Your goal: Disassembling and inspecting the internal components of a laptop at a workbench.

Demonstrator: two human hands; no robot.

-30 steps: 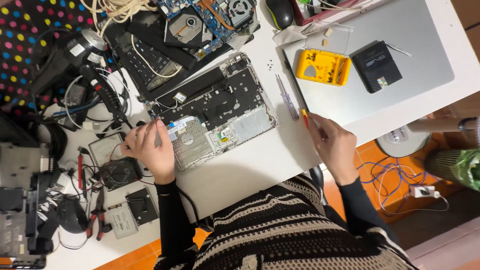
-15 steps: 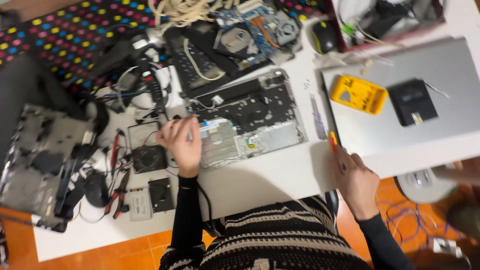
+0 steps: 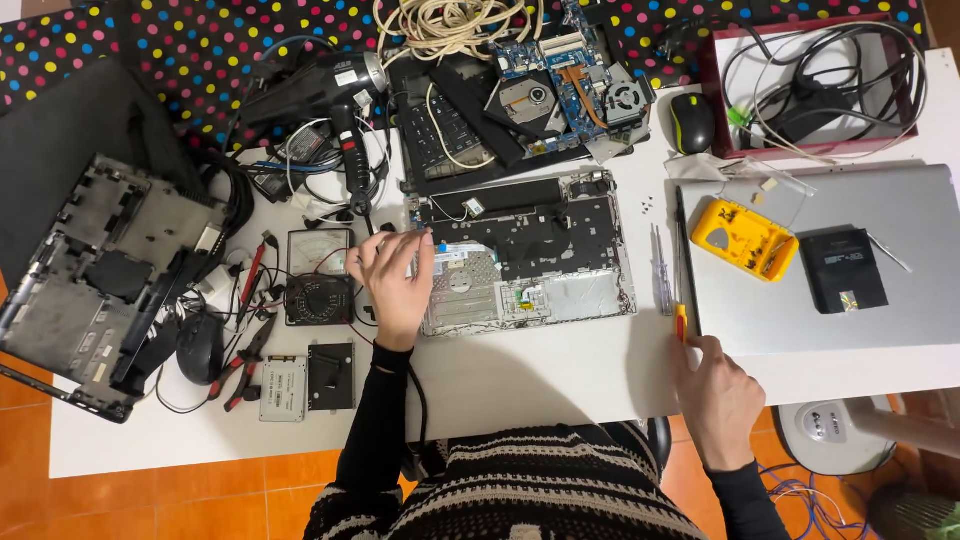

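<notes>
White bench (image 3: pixel 560 385) carries opened laptop base (image 3: pixel 525 250) at centre. Left hand (image 3: pixel 395 280) lies on base's left edge, fingers loosely spread, gripping nothing. Right hand (image 3: pixel 720 395) near bench's front edge, fingers pinching screwdriver (image 3: pixel 681 322). Yellow case (image 3: pixel 745 238) on closed silver laptop (image 3: pixel 850 300) at right.

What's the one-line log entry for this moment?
left hand: resting on opened laptop base | right hand: on table edge, touching screwdriver | yellow bit case: open
</notes>
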